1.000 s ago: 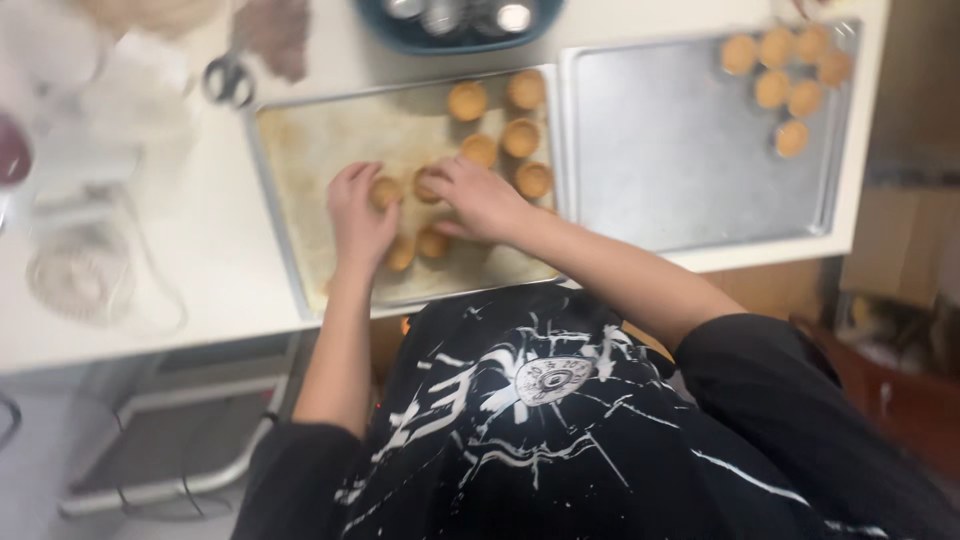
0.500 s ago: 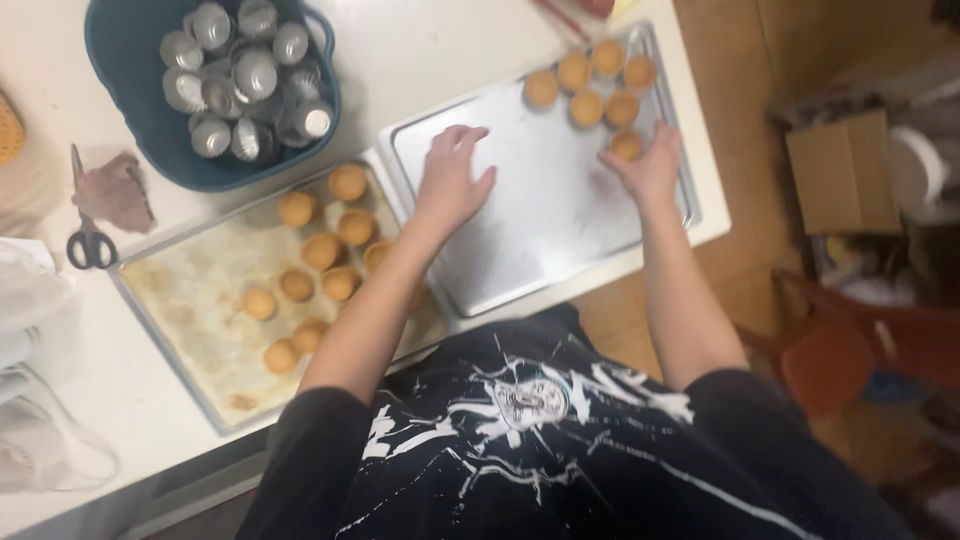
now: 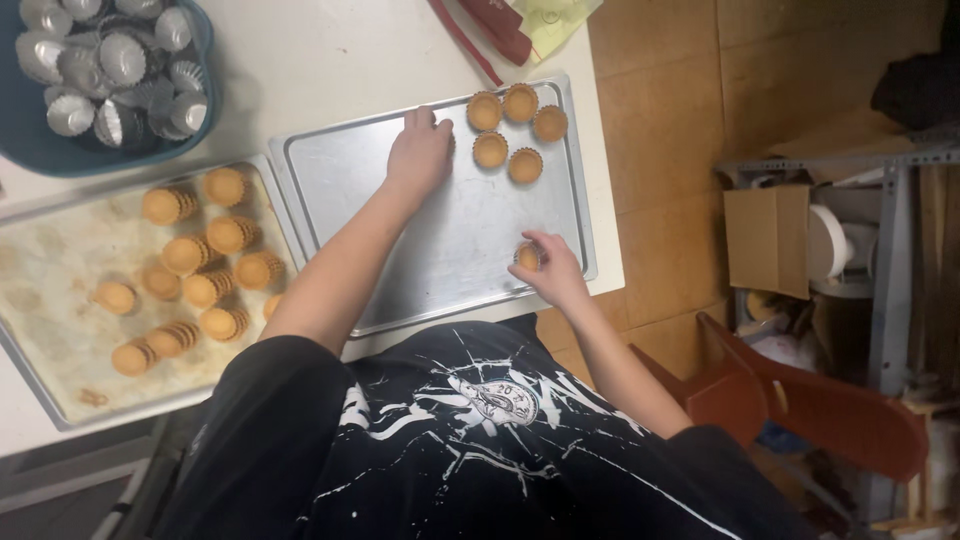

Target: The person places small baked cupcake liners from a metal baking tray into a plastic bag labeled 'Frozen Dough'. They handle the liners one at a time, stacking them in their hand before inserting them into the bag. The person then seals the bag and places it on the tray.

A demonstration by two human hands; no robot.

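A clean metal tray (image 3: 460,260) lies on the white table in front of me. Several empty golden tart shells (image 3: 490,150) sit in its far right corner. My left hand (image 3: 420,152) rests palm down on the tray just left of those shells; what is under it is hidden. At the tray's near right edge, my right hand (image 3: 550,272) pinches one tart shell (image 3: 527,257) in its fingertips. To the left lies a stained tray (image 3: 50,290) with several stacks of tart shells (image 3: 210,290).
A blue basket (image 3: 40,160) of metal tart tins (image 3: 120,60) stands at the far left. A red item (image 3: 490,30) and yellow paper (image 3: 555,15) lie beyond the tray. Right of the table's edge are a cardboard box (image 3: 765,240), a red chair (image 3: 800,400) and a metal rack (image 3: 890,200).
Both hands left the stained tray and moved right onto the clean tray. The left hand then went to the far shells, and the right hand drew back to the near edge with a shell.
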